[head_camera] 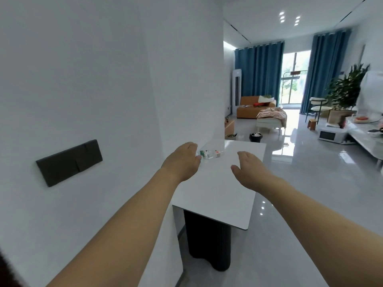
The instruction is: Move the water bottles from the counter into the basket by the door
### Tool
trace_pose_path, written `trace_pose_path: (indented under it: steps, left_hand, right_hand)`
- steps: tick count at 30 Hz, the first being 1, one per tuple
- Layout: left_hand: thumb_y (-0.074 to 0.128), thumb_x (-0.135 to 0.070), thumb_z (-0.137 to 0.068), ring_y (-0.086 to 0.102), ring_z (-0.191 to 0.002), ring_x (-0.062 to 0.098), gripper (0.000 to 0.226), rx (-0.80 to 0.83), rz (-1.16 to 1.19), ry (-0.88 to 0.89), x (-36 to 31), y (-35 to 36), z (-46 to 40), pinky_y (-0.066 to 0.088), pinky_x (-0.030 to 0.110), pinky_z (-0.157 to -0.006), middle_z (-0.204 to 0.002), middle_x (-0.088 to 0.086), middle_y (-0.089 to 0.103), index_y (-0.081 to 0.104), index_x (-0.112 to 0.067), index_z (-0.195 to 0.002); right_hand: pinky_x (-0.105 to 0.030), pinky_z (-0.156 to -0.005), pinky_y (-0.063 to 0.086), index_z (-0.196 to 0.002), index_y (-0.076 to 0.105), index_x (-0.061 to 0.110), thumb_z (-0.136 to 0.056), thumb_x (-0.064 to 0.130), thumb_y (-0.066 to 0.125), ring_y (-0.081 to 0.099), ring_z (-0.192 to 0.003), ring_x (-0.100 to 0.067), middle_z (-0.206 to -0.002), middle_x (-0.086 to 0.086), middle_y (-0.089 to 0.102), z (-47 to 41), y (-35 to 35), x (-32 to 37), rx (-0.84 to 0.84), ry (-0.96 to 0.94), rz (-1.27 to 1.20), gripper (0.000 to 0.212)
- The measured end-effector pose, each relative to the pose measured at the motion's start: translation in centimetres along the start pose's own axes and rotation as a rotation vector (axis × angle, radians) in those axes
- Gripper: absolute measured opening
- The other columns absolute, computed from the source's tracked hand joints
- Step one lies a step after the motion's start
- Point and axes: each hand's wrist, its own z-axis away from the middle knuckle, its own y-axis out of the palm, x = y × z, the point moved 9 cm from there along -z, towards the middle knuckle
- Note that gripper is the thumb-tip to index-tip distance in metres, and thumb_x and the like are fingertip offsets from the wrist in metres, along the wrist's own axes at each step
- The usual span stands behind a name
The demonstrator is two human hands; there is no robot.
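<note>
Neither hand has hold of anything yet, as far as I can tell. Left hand is stretched out over the white counter with the fingers loosely curved, fingertips right at the near end of the water bottles, maybe just touching, hard to say since the back of the hand blocks the view. Right hand hovers over the bare middle of the counter, fingers relaxed and spread a bit, thumb out to the side, holding nothing.

Looks like two small clear bottles lying on their sides, end to end, labels in green and red, tucked at the far corner of the counter close to the wall. They're blurry so I wouldn't swear to the count. My guess is both arms are out because the plan is to scoop one per hand, left going first since it's closer.

Relative to the hands: bottles sit just beyond the left fingertips, and up and to the left of the right hand, a clear gap there. No basket or door visible in this shot, so the carry is all still ahead.
</note>
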Motion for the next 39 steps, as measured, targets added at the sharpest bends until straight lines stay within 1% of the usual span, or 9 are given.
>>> trace_pose_path:
  steps: [5,11,14,18,22,28,35,37,39]
  left_hand:
    - [0.037,-0.031,-0.104,0.041,-0.133,0.020,0.046,0.023,0.038,0.058,-3.4,3.7,-4.1,0.038,0.034,-0.100,-0.150,0.004,0.042,0.040,-0.009,-0.144]
    - [0.036,-0.031,-0.104,0.045,-0.128,0.020,0.044,0.041,0.039,0.100,-6.3,6.6,-8.6,0.040,0.031,-0.094,-0.145,0.003,0.045,0.041,-0.010,-0.142]
    - [0.035,-0.029,-0.104,0.040,-0.133,0.020,0.045,0.038,0.034,0.122,-7.7,7.7,-10.8,0.037,0.030,-0.097,-0.149,0.004,0.042,0.039,-0.009,-0.144]
    - [0.036,-0.030,-0.105,0.035,-0.140,0.021,0.049,0.047,0.030,0.143,-9.3,9.2,-13.6,0.034,0.034,-0.106,-0.155,0.005,0.036,0.035,-0.008,-0.148]
    - [0.037,-0.032,-0.105,0.033,-0.141,0.021,0.049,0.047,0.031,0.159,-10.4,10.7,-17.4,0.032,0.034,-0.108,-0.156,0.006,0.035,0.036,-0.008,-0.148]
    - [0.038,-0.032,-0.105,0.036,-0.139,0.023,0.048,0.067,0.040,0.178,-12.2,14.8,-24.0,0.034,0.035,-0.108,-0.154,0.007,0.039,0.038,-0.008,-0.146]
    - [0.038,-0.029,-0.105,0.040,-0.135,0.025,0.044,0.068,0.066,0.218,-14.6,18.8,-34.5,0.036,0.037,-0.106,-0.149,0.010,0.042,0.042,-0.006,-0.142]
    - [0.039,-0.028,-0.104,0.043,-0.132,0.024,0.042,0.052,0.087,0.236,-15.7,19.3,-37.7,0.039,0.037,-0.103,-0.147,0.009,0.045,0.045,-0.006,-0.140]
    - [0.041,-0.026,-0.103,0.050,-0.121,0.023,0.035,0.040,0.119,0.244,-16.8,19.8,-40.8,0.042,0.033,-0.094,-0.139,0.008,0.051,0.050,-0.008,-0.132]
  right_hand:
    - [-0.036,-0.105,0.028,-0.132,0.040,-0.002,-0.098,0.026,0.042,0.037,-0.128,-0.032,-0.139,-0.016,0.043,-1.5,-0.7,-4.9,-0.001,0.065,0.028,0.044]
    - [-0.037,-0.107,0.027,-0.134,0.038,-0.001,-0.098,0.026,0.041,0.036,-0.130,-0.030,-0.141,-0.016,0.042,-3.7,-1.8,-9.8,-0.001,0.109,0.033,0.045]
    - [-0.037,-0.108,0.026,-0.135,0.038,-0.001,-0.098,0.026,0.041,0.036,-0.130,-0.030,-0.141,-0.016,0.042,-5.0,-2.3,-11.9,-0.009,0.110,0.040,0.045]
    - [-0.038,-0.109,0.029,-0.132,0.042,0.003,-0.097,0.025,0.043,0.039,-0.126,-0.029,-0.136,-0.013,0.046,-7.0,-2.7,-14.8,-0.017,0.106,0.013,0.042]
    - [-0.036,-0.110,0.025,-0.137,0.036,0.001,-0.098,0.026,0.041,0.034,-0.132,-0.029,-0.142,-0.014,0.041,-9.6,-2.8,-17.9,-0.012,0.137,0.029,0.047]
    - [-0.036,-0.108,0.026,-0.137,0.036,0.000,-0.098,0.027,0.042,0.034,-0.132,-0.030,-0.143,-0.015,0.040,-15.3,-2.7,-22.9,-0.007,0.178,0.044,0.047]
    - [-0.038,-0.110,0.027,-0.142,0.032,0.004,-0.098,0.028,0.042,0.032,-0.134,-0.030,-0.147,-0.014,0.036,-23.9,-4.1,-28.6,-0.039,0.188,0.081,0.051]
    - [-0.037,-0.108,0.028,-0.139,0.035,0.003,-0.098,0.028,0.043,0.034,-0.132,-0.030,-0.145,-0.014,0.039,-26.0,-4.8,-30.6,-0.051,0.207,0.087,0.049]
    - [-0.037,-0.106,0.029,-0.137,0.038,0.003,-0.098,0.028,0.043,0.036,-0.131,-0.030,-0.143,-0.015,0.040,-28.1,-5.3,-32.7,-0.055,0.225,0.087,0.046]
